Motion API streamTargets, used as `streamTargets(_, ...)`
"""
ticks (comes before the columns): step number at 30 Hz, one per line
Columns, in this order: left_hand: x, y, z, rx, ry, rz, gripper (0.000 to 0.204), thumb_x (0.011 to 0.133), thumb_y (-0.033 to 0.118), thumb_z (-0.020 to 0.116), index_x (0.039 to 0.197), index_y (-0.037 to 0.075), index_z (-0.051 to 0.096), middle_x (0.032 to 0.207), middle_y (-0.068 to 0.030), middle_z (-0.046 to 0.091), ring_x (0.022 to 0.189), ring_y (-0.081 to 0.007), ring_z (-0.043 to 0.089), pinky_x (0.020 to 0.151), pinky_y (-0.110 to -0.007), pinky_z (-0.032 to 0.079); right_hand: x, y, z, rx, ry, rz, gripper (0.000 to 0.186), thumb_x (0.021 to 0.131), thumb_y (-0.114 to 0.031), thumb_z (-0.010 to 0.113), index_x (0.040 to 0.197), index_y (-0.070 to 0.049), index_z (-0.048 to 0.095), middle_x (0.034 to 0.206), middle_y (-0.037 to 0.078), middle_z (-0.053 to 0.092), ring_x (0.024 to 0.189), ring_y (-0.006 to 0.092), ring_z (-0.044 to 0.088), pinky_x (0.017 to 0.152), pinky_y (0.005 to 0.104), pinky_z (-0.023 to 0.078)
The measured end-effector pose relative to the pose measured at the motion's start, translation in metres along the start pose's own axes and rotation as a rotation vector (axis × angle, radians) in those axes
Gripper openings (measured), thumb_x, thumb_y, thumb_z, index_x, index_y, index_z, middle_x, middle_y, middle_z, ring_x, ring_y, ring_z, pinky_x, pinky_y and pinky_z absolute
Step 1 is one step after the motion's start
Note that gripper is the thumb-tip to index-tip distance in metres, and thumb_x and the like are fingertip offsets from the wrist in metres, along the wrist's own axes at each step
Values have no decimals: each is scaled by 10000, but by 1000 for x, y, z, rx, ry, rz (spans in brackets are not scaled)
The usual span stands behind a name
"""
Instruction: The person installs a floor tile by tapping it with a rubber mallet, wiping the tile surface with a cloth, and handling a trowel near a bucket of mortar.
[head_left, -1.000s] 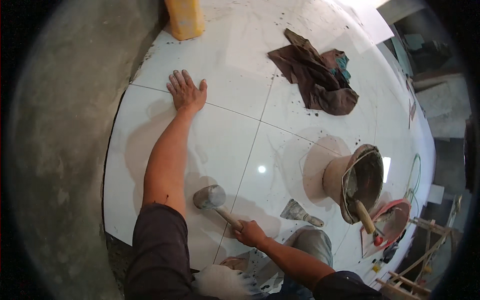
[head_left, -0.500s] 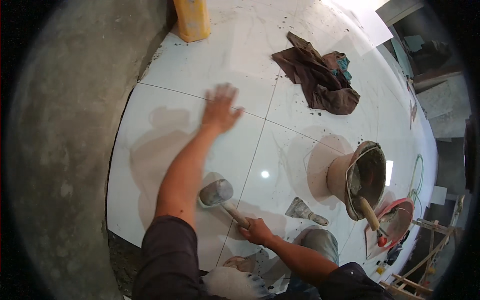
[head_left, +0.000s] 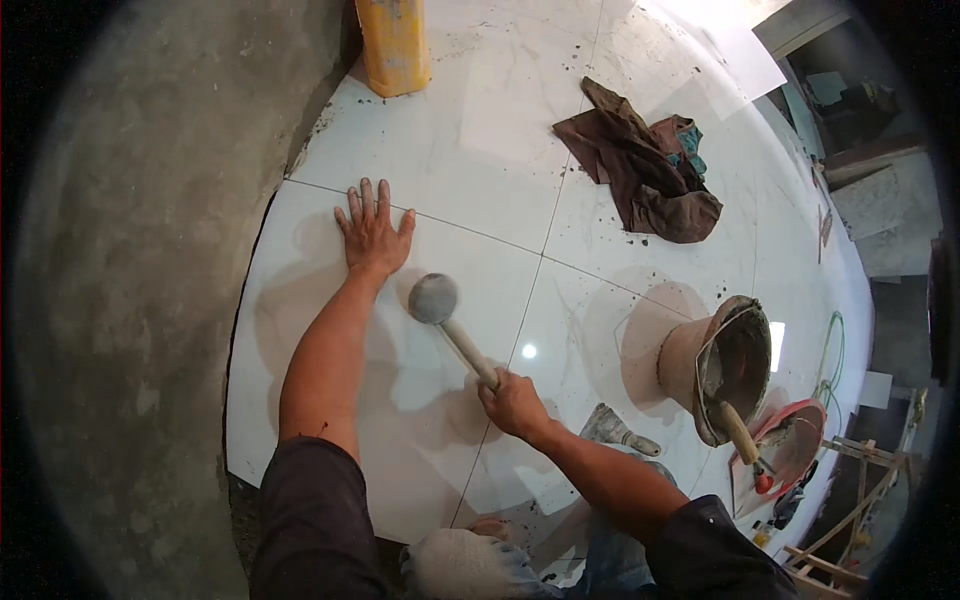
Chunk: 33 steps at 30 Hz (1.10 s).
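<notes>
My left hand [head_left: 374,236] lies with spread fingers on a glossy white floor tile [head_left: 310,400], its fingertips by the thin joint with the tile beyond. In my right hand [head_left: 515,403] is the wooden handle of a rubber mallet [head_left: 434,298]. The mallet's grey round head is over the same tile, to the right of my left wrist; whether it touches the tile I cannot tell. A putty knife [head_left: 620,430] rests flat on the tiles, right of my right hand. Past it, a mortar-crusted bucket [head_left: 690,365] lies tipped, with a wooden-handled tool [head_left: 738,430] at its mouth.
A bare concrete wall [head_left: 140,300] runs along the left, with a dark gap at the tile's edge. Ahead stands a yellow plastic container [head_left: 393,50]. A crumpled brown cloth [head_left: 650,180] lies far right, and a red basin [head_left: 795,445] sits beyond the bucket.
My left hand has moved left and come to rest on the tile. The mallet in my right hand has shifted forward, away from my knees. The view has tilted slightly.
</notes>
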<state>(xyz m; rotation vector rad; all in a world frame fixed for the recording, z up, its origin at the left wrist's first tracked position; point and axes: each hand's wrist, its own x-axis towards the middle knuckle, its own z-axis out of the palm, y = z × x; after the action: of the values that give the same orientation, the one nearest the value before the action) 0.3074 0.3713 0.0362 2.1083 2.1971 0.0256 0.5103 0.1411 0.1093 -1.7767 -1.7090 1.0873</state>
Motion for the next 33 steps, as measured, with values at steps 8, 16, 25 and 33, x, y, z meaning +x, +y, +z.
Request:
streamTargets(8,2,-3,2,17,15,11,742,955,560,336,1525,125,146,1585,-140,96,1456,-354,79,1154,-581,59,-8,-1,10,11,-142,113,190,879,-181,601,830,-12,531,679,236,591,669,448,598,575,490,473)
streamTargets(16,3,-1,3,-8,36,15,743,944,560,360,1516,118,187,1577,-152,119,1448,-367,100,1143,-601,71,-13,11,-6,-5,-274,298,208,887,-216,595,851,-15,553,692,238,603,695,446,614,624,488,479)
streamTargets(25,8,10,-22,50,-108,-74,948,841,746,403,1534,180,90,1593,-129,55,1459,-365,45,1084,-704,41,-24,15,-8,68,8,112,331,933,-262,558,761,22,554,637,200,580,549,350,491,574,422,445)
streamTargets(33,1,3,-15,62,-126,-143,978,802,777,418,1532,198,122,1591,-132,65,1459,-355,56,1055,-739,48,-28,-34,-29,188,-159,292,134,829,-132,582,863,-3,584,786,240,625,776,462,603,703,510,486)
